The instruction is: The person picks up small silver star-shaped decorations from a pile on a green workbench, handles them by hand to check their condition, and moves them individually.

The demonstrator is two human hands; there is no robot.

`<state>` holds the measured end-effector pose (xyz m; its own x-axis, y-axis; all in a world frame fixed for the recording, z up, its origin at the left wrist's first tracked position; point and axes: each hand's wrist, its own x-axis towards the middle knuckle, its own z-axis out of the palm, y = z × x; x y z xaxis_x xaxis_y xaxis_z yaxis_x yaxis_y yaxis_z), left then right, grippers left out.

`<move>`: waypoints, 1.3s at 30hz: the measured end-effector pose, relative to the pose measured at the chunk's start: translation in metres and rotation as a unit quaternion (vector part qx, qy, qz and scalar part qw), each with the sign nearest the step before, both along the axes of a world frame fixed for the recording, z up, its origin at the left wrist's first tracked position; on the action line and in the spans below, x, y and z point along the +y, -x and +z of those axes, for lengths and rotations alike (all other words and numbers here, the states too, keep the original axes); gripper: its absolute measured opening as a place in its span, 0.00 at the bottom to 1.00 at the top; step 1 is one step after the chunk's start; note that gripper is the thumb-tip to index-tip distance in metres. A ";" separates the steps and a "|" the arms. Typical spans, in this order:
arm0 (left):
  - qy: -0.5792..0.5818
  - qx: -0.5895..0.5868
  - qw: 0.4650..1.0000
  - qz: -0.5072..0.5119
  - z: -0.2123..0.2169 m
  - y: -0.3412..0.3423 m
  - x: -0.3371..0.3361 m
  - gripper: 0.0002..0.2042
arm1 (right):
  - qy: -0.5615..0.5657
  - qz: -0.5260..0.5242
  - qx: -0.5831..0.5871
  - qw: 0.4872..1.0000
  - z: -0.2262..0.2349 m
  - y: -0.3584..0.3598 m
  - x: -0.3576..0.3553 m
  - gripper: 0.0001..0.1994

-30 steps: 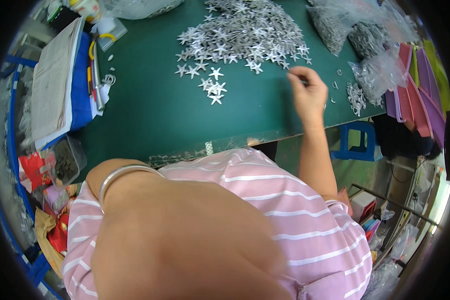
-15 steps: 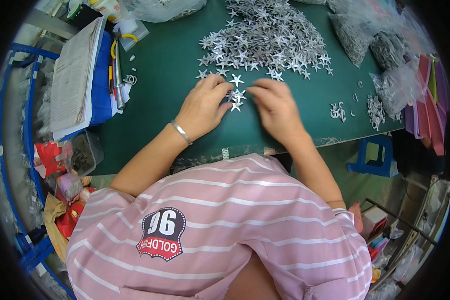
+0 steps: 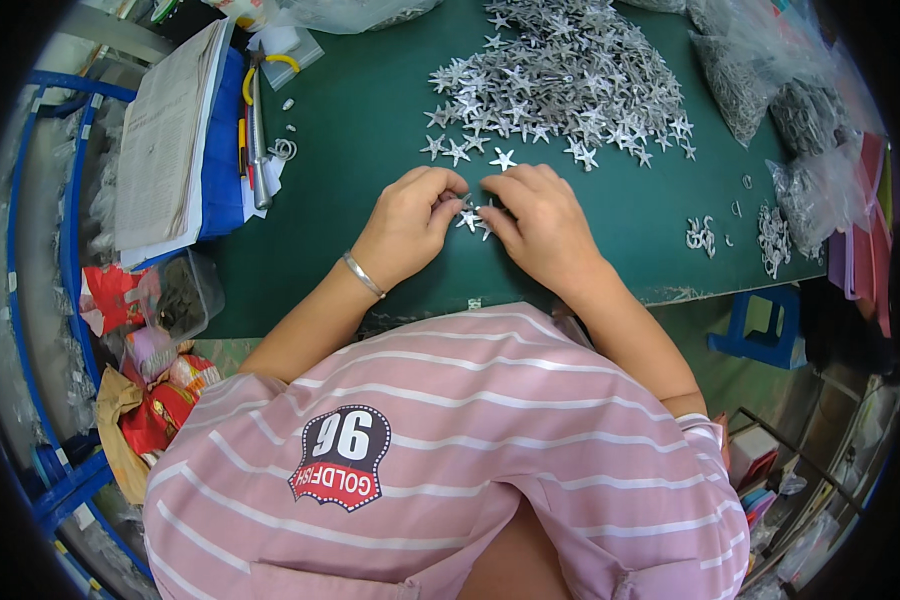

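Silver-grey metal stars (image 3: pixel 468 219), shaped like starfish, lie just beyond the table's near edge between my two hands. My left hand (image 3: pixel 406 225) is closed, thumb and fingertips pinched on a star whose points stick out past them. Close across from it, my right hand (image 3: pixel 547 222) has its thumb and fingers bent together on the edge of another star; the fingertips partly hide it. A single star (image 3: pixel 503 158) lies flat just beyond my hands. Farther back spreads a large heap of the same stars (image 3: pixel 570 80) on the green table top (image 3: pixel 350 130).
At left lie papers (image 3: pixel 170 140) on a blue tray, with pliers (image 3: pixel 255 80) and pens beside them. Bags of small metal parts (image 3: pixel 730 85) stand at the back right. Metal hooks (image 3: pixel 701 236) and rings (image 3: pixel 773 240) lie at right. A blue stool (image 3: pixel 760 328) stands below.
My right hand has come in toward my left, its fingers now on a star. My left hand still pinches at the stars. The whole view has shifted slightly.
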<state>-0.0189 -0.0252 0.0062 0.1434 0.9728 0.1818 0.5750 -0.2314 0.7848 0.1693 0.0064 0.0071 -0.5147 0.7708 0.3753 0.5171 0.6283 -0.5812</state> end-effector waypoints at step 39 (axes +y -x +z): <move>0.139 -0.207 0.965 -0.078 0.004 0.006 0.006 0.03 | 0.445 -0.039 0.161 0.880 0.010 -0.033 0.022 0.05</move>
<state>-0.0251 -0.0190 0.0106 0.2626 0.9649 -0.0094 0.1742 -0.0378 0.9840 0.2023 0.0288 0.0174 -0.4248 0.8616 -0.2778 0.2565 -0.1797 -0.9497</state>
